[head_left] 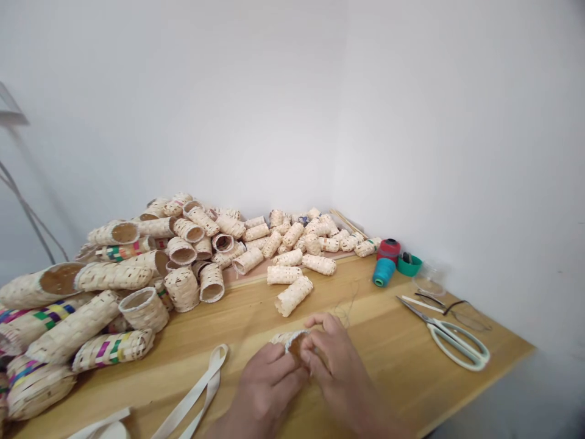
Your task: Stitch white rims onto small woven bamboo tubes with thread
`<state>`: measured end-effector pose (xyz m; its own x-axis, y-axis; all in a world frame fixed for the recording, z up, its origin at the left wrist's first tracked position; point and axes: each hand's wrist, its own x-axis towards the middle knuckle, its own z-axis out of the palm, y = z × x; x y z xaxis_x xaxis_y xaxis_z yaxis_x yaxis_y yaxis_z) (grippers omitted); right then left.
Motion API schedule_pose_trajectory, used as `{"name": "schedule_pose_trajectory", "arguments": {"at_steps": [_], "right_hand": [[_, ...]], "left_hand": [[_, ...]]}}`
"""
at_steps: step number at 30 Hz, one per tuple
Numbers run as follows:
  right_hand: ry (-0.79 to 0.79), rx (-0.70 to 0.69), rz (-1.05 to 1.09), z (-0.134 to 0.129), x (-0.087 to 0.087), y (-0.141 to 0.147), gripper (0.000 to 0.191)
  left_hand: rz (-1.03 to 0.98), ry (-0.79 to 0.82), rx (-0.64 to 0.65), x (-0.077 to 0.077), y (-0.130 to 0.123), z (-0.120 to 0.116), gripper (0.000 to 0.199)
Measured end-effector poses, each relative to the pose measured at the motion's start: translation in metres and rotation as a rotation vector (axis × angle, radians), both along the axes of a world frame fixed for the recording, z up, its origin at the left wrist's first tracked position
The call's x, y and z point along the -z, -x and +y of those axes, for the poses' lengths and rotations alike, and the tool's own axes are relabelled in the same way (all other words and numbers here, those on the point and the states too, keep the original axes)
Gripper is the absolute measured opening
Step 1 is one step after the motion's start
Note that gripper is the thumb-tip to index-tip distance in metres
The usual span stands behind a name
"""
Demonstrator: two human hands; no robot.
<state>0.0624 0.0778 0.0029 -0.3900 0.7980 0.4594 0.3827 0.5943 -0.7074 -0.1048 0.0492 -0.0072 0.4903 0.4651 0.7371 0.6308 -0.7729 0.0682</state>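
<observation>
Left hand (269,381) pinched a small basket (280,337) above the counter (393,366), right hand (336,353) at its rim, that grip unreadable; open room ran rightward to scissors (430,321), piled baskets (181,290) crowding the left.

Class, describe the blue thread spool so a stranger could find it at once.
On the wooden table, look past the scissors toward the white wall. The spool sits just in front of a red one, left of the green bowl. Its blue colour sets it apart.
</observation>
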Motion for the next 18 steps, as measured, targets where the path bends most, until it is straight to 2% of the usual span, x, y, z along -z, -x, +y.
{"name": "schedule_pose_trajectory", "arguments": {"at_steps": [3, 5, 8, 10, 14, 18], "right_hand": [[0.04, 0.026, 0.177, 0.005, -0.011, 0.008, 0.02], [0.061, 0.019, 0.251, 0.009, -0.024, 0.01, 0.021], [0.013, -0.006, 0.255, 0.013, -0.041, 0.006, 0.02], [0.001, -0.002, 0.233, 0.014, -0.048, -0.002, 0.019], [0.031, 0.017, 0.079, 0.015, -0.045, -0.018, 0.023], [0.042, 0.021, -0.129, 0.01, -0.032, -0.023, 0.017]], "left_hand": [[-0.038, 0.018, 0.002, -0.006, 0.001, 0.001, 0.021], [-0.001, 0.011, 0.07, -0.008, 0.0, 0.001, 0.024], [0.047, 0.051, 0.134, -0.007, 0.001, 0.001, 0.027], [0.004, 0.115, 0.076, -0.003, 0.005, 0.001, 0.025], [-0.027, 0.19, 0.042, 0.006, 0.012, 0.004, 0.023], [-0.044, 0.151, 0.072, 0.012, 0.013, 0.009, 0.02]]}}
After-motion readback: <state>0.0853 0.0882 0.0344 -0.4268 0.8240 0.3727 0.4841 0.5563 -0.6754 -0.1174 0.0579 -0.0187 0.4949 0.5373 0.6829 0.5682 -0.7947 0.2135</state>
